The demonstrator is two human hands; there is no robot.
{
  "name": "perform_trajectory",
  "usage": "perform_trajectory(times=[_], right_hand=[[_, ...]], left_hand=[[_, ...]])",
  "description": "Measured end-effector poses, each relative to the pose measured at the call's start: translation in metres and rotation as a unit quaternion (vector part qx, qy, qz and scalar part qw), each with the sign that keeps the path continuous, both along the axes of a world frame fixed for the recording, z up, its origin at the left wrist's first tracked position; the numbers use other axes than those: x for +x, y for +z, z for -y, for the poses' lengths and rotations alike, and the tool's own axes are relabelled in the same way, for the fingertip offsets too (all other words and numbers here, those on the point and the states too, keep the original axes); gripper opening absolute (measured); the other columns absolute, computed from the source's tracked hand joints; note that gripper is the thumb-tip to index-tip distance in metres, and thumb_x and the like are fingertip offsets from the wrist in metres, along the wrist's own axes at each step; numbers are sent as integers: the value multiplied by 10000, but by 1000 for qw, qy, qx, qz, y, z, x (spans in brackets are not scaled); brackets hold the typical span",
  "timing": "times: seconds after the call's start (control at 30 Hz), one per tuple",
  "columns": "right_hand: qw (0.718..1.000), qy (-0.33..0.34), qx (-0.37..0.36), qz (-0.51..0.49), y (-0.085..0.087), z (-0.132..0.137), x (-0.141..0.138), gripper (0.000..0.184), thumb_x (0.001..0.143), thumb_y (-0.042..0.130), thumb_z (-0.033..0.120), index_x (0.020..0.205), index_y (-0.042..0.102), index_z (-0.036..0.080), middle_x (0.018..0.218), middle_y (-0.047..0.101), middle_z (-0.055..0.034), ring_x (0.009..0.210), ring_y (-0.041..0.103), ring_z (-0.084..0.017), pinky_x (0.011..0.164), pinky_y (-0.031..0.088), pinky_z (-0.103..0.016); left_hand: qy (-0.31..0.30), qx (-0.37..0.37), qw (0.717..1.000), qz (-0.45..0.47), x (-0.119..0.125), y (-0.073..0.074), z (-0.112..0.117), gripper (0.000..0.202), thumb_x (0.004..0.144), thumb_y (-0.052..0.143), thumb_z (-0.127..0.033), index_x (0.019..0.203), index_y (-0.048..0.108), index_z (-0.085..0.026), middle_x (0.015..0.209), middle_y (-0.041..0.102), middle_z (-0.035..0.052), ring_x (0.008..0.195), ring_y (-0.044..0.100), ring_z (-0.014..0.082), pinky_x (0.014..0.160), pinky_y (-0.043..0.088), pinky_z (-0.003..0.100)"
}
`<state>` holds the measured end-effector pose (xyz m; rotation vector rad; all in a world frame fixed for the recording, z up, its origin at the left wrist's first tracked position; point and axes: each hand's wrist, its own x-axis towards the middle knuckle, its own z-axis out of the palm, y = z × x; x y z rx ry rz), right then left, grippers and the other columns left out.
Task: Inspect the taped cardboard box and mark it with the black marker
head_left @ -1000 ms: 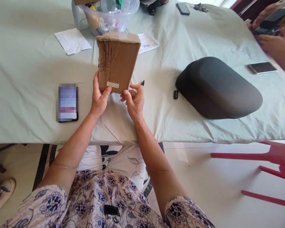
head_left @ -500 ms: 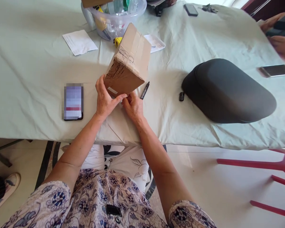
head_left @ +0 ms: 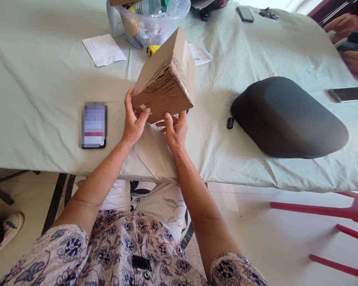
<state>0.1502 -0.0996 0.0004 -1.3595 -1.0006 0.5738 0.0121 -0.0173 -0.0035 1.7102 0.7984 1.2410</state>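
A taped brown cardboard box (head_left: 164,85) is tilted above the cloth-covered table, one corner towards me. Dark scuffs and creases run along its upper edge, and a small white printed patch sits low on the near face. My left hand (head_left: 134,121) grips its lower left side, thumb on the near face and fingers round the side. Under the near edge, my right hand (head_left: 176,129) supports the box with thumb and fingertips, the other fingers loosely spread. The box hides most of a black marker pen behind it.
A phone (head_left: 94,125) lies left, a white paper (head_left: 104,49) behind it. Beyond the box stand a clear plastic tub (head_left: 155,26) and a yellow tape measure (head_left: 152,50). Right are a small black cap (head_left: 230,123), a black padded seat (head_left: 289,117) and another person's hands (head_left: 356,65).
The box has turned and tipped, showing more of its scuffed side. My right hand has shifted from a pinch by its bottom edge to loosened fingers beneath it. My left thumb has moved onto the face.
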Motion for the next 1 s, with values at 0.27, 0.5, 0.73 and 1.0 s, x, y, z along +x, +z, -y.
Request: perform_trajectory(times=[0.27, 0.5, 0.73, 1.0], right_hand=[[1000, 22, -17, -7, -1, 0, -1, 681, 902, 574, 813, 1369, 481, 326, 981, 761, 7, 674, 758, -140, 489, 521, -221], [1000, 6, -23, -5, -2, 0, -1, 632, 887, 584, 825, 1252, 546, 311, 931, 764, 28, 623, 740, -137, 554, 561, -266], [1000, 7, -2, 20, -4, 0, 4, 720, 906, 634, 764, 1448, 438, 332, 952, 763, 9, 693, 738, -146, 622, 613, -277], [982, -85, 140, 91, -2, -3, 21, 740, 994, 410, 784, 1644, 312, 443, 1136, 696, -64, 798, 756, -181, 597, 621, -306]], left_hand=[[-55, -173, 968, 173, 3, 18, 15, 839, 835, 684, -794, 1521, 318, -479, 1652, 446, 34, 1498, 504, 300, 1115, 569, 521], [-54, -239, 938, 244, 2, 28, 19, 664, 860, 705, -737, 1414, 481, -448, 1562, 530, 20, 1420, 550, 291, 1070, 587, 502], [-48, -235, 937, 254, -1, 21, 10, 577, 832, 772, -658, 1300, 537, -413, 1535, 541, 2, 1416, 550, 288, 1052, 606, 499], [-56, -205, 954, 210, -6, 12, 0, 585, 834, 769, -645, 1313, 543, -396, 1466, 593, 25, 1305, 630, 286, 992, 633, 486]])
